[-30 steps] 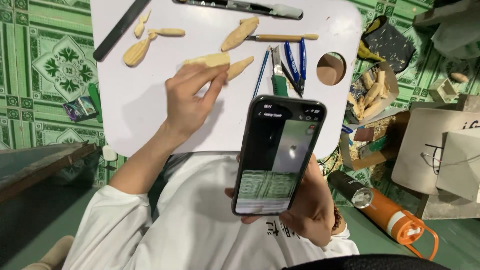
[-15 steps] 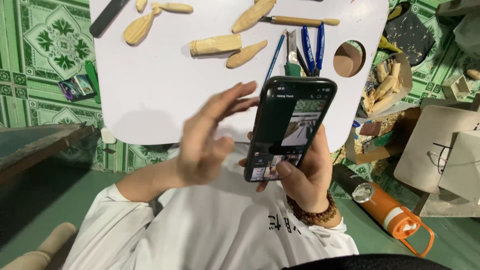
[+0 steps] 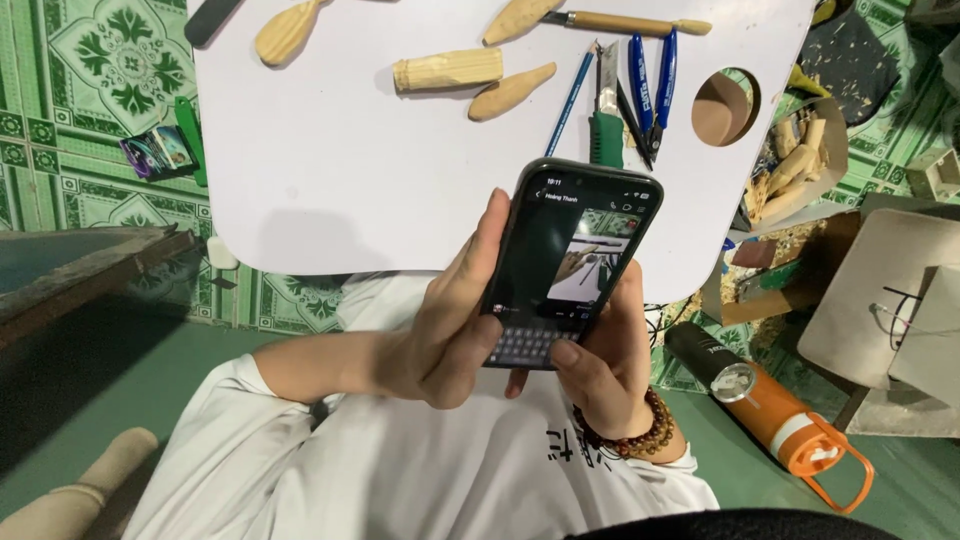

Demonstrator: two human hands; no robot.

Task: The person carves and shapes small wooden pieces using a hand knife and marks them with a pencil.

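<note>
From the head view, the left hand (image 3: 445, 320) and right hand (image 3: 600, 365) both clasp a glossy black slab-shaped smartphone (image 3: 572, 262), thumbs curled onto its lit keyboard, above the lap at the near edge of the smooth white worktop (image 3: 330, 170). Beyond lie a pale carved wooden cylinder (image 3: 447, 70) and blue-handled metal pliers (image 3: 648, 85).

A glossy glass screen is shining on the dark smartphone (image 3: 570, 265), its case looking smooth and matt. Pale carved wood pieces (image 3: 447, 70) are lying bare and unvarnished on the smooth, matt white tabletop (image 3: 330, 170). The orange bottle (image 3: 770, 410) is showing sleek plastic, and wooden beads are gleaming on the bracelet (image 3: 640, 432).
</note>
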